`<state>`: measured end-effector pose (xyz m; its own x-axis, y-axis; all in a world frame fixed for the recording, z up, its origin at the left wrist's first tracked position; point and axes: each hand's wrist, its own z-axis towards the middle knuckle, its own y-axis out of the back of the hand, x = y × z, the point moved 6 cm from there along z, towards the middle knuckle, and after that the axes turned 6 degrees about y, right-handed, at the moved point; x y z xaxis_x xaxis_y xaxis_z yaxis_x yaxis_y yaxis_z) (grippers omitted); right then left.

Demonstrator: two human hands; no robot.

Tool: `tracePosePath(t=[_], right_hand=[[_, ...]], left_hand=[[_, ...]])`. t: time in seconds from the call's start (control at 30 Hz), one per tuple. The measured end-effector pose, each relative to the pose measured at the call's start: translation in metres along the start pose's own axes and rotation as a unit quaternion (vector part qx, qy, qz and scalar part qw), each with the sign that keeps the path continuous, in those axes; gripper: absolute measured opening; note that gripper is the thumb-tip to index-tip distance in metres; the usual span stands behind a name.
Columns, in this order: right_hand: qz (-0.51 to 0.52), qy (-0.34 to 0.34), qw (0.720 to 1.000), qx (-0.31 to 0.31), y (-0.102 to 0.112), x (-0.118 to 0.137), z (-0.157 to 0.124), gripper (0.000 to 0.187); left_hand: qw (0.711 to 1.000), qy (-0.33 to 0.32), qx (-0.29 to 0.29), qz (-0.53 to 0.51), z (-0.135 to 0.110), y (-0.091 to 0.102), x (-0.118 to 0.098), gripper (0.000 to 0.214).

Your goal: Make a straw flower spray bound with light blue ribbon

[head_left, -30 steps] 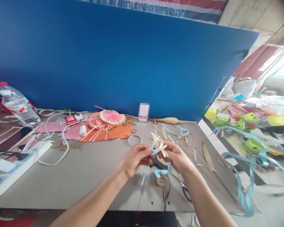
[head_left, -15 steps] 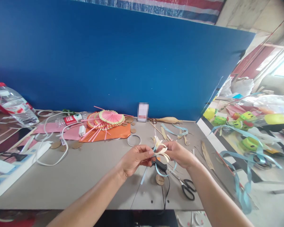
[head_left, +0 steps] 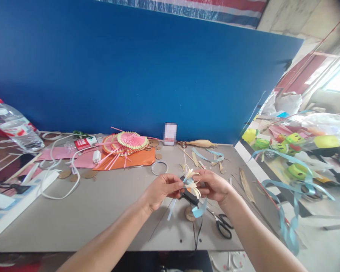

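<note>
Pale-petalled flower (head_left: 188,175) in the two hands, seen above a black glue gun (head_left: 190,198) — the landmark for all that follows. The left hand (head_left: 167,189), above and left of the glue gun, narrows to a pinch at the flower's base. The right hand (head_left: 215,186), above and right of the glue gun, has its fingers curled in at the petals; whether they grip a petal or the ribbon cannot be told. One light-blue ribbon (head_left: 200,209) hangs in a curl at the glue gun's lower right, and a narrow blue strip (head_left: 171,210) hangs at its lower left.

A wooden disc (head_left: 189,214) lies just below the glue gun, on the near side; scissors (head_left: 224,227) with black handles lie to its lower right. Left of and beyond the glue gun is a metal ring (head_left: 159,168), then pleated paper fans (head_left: 132,139) on an orange sheet (head_left: 149,158). Well to the glue gun's left stand bottles (head_left: 17,130) and, nearer the viewer, a white power strip (head_left: 18,206) — all on the same side.
</note>
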<state>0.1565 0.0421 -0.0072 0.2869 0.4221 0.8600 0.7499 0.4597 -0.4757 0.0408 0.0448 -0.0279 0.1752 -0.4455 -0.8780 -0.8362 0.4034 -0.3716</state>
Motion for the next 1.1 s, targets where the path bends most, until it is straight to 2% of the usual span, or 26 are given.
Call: tracePosePath(t=[0.1, 0.17, 0.33, 0.57, 0.73, 0.83, 0.93, 1.0, 1.1], right_hand=[[0.055, 0.008, 0.998, -0.003, 0.001, -0.003, 0.001, 0.008], [0.073, 0.018, 0.997, -0.004, 0.003, -0.005, 0.002, 0.016], [0.059, 0.031, 0.998, 0.024, 0.004, -0.009, 0.004, 0.025], [-0.081, 0.041, 0.996, -0.013, 0.013, 0.0, 0.003, 0.031], [-0.232, 0.019, 0.969, -0.081, 0.025, 0.014, 0.003, 0.025], [-0.333, 0.021, 0.934, -0.131, 0.034, 0.023, 0.003, 0.021], [-0.455, 0.031, 0.871, -0.183, 0.039, 0.032, -0.001, 0.018], [-0.549, 0.05, 0.803, -0.225, 0.035, 0.04, -0.006, 0.016], [-0.669, 0.105, 0.68, -0.281, 0.017, 0.051, -0.014, 0.013]], left_hand=[[1.0, -0.003, -0.02, -0.017, 0.001, 0.003, 0.0, 0.022], [0.999, -0.002, -0.026, -0.024, 0.002, 0.004, 0.0, 0.022], [0.999, -0.001, -0.029, -0.028, 0.002, 0.005, 0.0, 0.022], [0.997, -0.014, -0.067, 0.035, 0.002, 0.009, -0.001, 0.023], [0.988, -0.029, -0.104, 0.107, 0.002, 0.009, -0.004, 0.022], [0.98, -0.048, -0.125, 0.145, 0.003, 0.01, -0.005, 0.019], [0.969, -0.072, -0.144, 0.187, 0.007, 0.013, -0.004, 0.017], [0.959, -0.096, -0.163, 0.21, 0.009, 0.016, -0.002, 0.018], [0.943, -0.119, -0.189, 0.247, 0.013, 0.019, 0.001, 0.019]])
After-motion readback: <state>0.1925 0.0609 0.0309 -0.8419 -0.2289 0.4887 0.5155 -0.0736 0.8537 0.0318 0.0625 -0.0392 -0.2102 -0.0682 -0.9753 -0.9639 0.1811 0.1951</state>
